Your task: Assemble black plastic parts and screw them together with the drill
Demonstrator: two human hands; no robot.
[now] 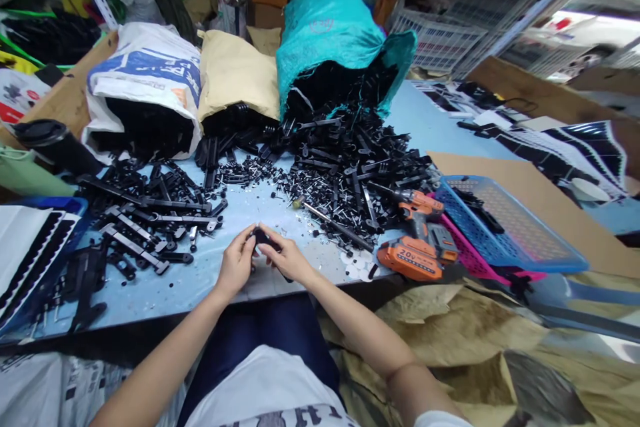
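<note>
Near the front edge of the blue-topped table [165,297], my left hand [237,261] and my right hand [286,255] meet around a black plastic part [261,237]. Fingers of both hands are closed on it, and they hide most of its shape. A dark end of it shows below my right hand. To the left lies a heap of long black plastic parts [170,203]. Beyond my hands, small screws [245,170] are scattered. A screwdriver-like tool with a yellowish end [325,217] rests right of them, beside a bigger pile of black parts [345,147].
An orange cordless drill [415,247] lies at the right, next to a blue plastic basket [520,227] over a pink one. Three open sacks stand behind: white [145,53], tan [237,70] and teal [325,30]. A black tumbler [57,147] leans at the left.
</note>
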